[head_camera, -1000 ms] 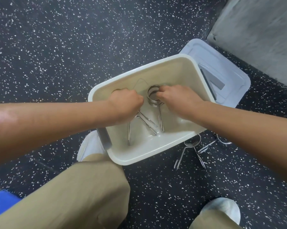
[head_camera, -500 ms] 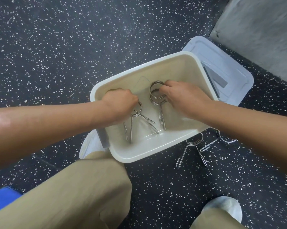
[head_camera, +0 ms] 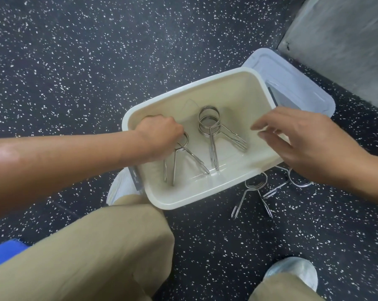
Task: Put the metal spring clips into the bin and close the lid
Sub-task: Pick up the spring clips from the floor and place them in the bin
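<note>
Left hand [head_camera: 159,132] fisted low in the bin [head_camera: 183,198], fingers apparently on a clip [head_camera: 183,157] to seat it flat; right hand [head_camera: 303,140] open, empty, above the rim, free for the floor clips [head_camera: 253,192].

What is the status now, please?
Left hand closed on clip in bin; right hand open, empty. Two clips on floor. Lid off.
</note>
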Demonstrator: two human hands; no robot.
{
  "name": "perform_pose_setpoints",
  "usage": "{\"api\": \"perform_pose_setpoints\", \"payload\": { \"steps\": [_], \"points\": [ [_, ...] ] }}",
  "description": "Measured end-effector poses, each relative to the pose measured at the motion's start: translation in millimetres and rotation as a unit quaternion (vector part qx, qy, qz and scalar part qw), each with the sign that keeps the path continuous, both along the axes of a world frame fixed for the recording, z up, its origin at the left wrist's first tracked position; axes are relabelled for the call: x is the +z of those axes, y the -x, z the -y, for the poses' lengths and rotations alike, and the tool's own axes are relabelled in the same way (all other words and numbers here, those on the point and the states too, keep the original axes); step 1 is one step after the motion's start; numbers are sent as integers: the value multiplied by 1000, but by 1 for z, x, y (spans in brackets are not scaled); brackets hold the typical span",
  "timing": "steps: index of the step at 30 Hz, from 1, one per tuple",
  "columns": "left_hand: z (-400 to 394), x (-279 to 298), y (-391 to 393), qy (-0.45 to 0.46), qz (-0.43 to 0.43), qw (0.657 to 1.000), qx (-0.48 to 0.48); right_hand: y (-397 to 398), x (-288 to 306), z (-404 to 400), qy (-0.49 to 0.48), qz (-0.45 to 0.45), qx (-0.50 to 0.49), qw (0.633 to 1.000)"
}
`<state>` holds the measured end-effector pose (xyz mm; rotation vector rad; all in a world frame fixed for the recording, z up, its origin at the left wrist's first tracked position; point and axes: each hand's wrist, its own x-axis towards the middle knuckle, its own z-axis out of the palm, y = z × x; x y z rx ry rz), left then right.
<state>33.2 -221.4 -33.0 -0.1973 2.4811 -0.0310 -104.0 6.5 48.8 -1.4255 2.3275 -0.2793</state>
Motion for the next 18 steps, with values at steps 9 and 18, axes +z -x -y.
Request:
{"api": "perform_pose_setpoints", "payload": {
  "steps": [9, 18],
  "points": [
    [-3, 25, -5, -4, -43, 999, 17, -2, 13, -48, -6, 15, -49, 999],
    [-63, 66, -5, -107, -128, 986, -5, -8, -11, -89, 2, 60, -137, 989]
  ]
}}
